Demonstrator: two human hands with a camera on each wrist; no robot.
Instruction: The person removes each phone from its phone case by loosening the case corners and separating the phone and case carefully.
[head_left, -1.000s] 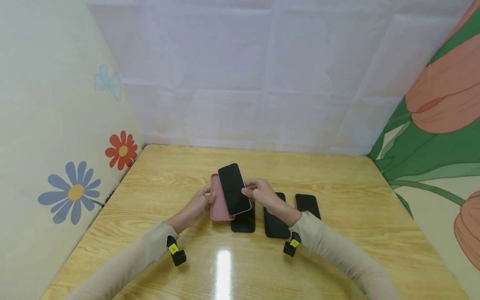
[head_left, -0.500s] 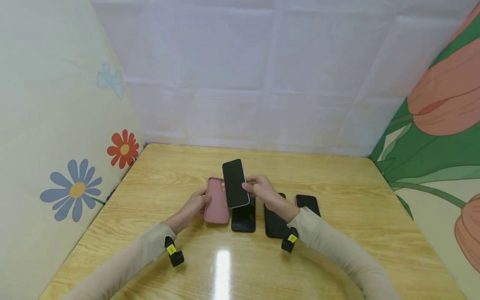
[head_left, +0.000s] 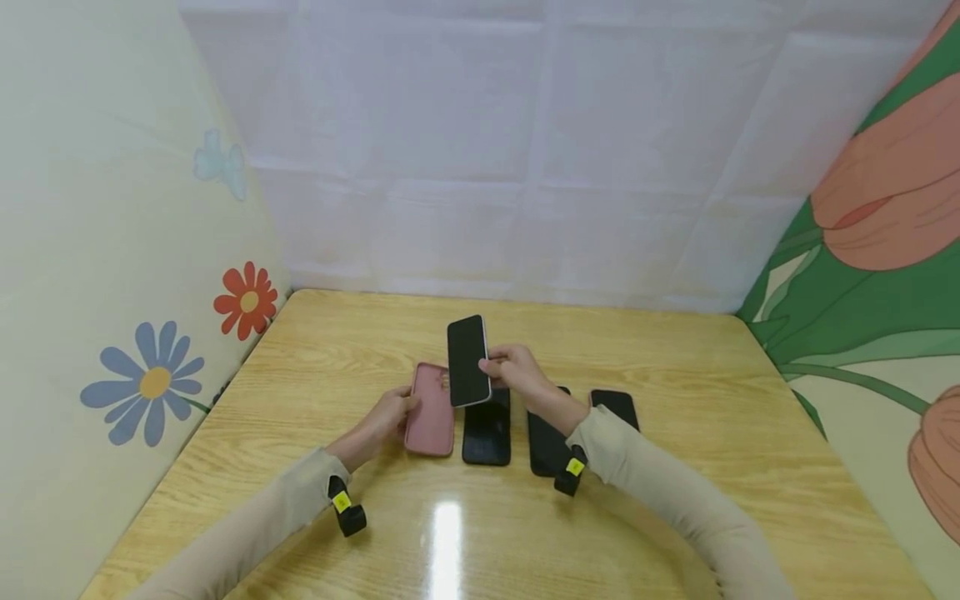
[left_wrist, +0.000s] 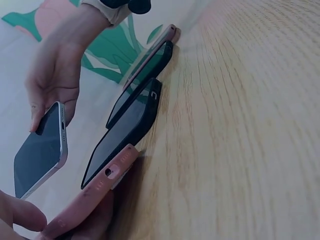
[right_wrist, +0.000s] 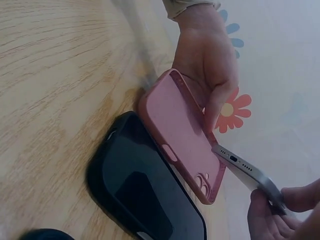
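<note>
The head view shows the left hand (head_left: 386, 417) pinching a pink phone case (head_left: 430, 410) by its left long edge, over the wooden table (head_left: 360, 333). The right hand (head_left: 517, 372) grasps a silver-edged phone (head_left: 468, 361), thumb on the dark screen, above and just right of the pink phone case. In the right wrist view, the near end of that phone overlaps a corner of the pink phone case; whether the 2 touch, I cannot tell.

Right beside the pink phone case lies a black-cased phone (head_left: 487, 437), its far end covered by the held phone. Farther right of the pink phone case are 2 more: a black phone (head_left: 547, 446) and a pink-edged phone (head_left: 615, 408), each partly hidden by the right arm. The left hand is cut off at the lower left of the left wrist view, and the right-hand fingers behind the silver-edged phone are mostly concealed in the head view. The inner face of the pink phone case is turned up, camera cutouts showing, with the silver-edged phone outside it. The black-cased phone sits inside its cover.
</note>
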